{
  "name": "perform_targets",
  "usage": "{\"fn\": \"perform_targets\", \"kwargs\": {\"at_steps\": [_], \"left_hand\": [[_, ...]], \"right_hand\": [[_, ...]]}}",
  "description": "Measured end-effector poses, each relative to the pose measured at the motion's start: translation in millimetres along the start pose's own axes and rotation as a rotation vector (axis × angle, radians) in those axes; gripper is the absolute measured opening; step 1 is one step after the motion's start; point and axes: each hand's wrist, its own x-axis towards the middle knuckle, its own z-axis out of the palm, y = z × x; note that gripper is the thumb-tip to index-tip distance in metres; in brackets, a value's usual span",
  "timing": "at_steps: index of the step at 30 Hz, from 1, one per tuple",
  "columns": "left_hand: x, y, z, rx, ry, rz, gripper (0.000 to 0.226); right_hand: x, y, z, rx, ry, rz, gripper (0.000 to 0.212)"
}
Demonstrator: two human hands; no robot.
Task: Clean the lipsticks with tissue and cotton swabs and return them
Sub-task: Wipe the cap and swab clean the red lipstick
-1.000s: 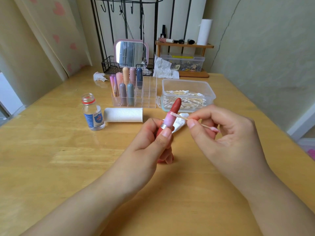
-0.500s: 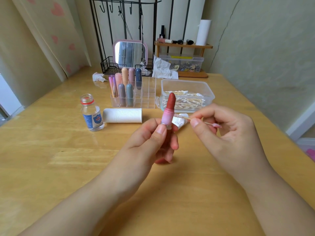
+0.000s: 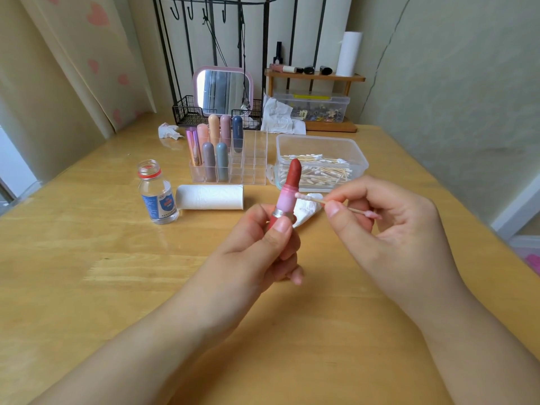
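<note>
My left hand (image 3: 263, 244) grips an uncapped lipstick (image 3: 289, 188) upright, its red bullet above a pink collar. My right hand (image 3: 388, 226) pinches a cotton swab (image 3: 318, 201) whose white tip touches the pink collar; its other tip is stained pink. A crumpled tissue (image 3: 306, 209) lies on the table just behind the lipstick. Several capped lipsticks (image 3: 216, 150) stand in a clear acrylic organizer (image 3: 254, 171) further back.
A clear tub of cotton swabs (image 3: 321, 147) sits right of the organizer. A tissue roll (image 3: 210, 197) lies on its side beside an open small bottle (image 3: 157, 194). At the back stand a mirror (image 3: 223, 90), a wire basket, crumpled tissues and a wooden shelf (image 3: 315, 76).
My left hand raised the lipstick and set it more upright. The swab tip left the collar half a second ago and now touches it again.
</note>
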Motion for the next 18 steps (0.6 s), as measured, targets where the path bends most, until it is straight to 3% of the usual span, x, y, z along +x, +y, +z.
{"fn": "perform_targets", "kwargs": {"at_steps": [18], "left_hand": [[-0.1, -2.3, 1.3, 0.005, -0.042, -0.005, 0.025]], "right_hand": [[0.8, -0.8, 1.8, 0.042, -0.008, -0.001, 0.007]]}}
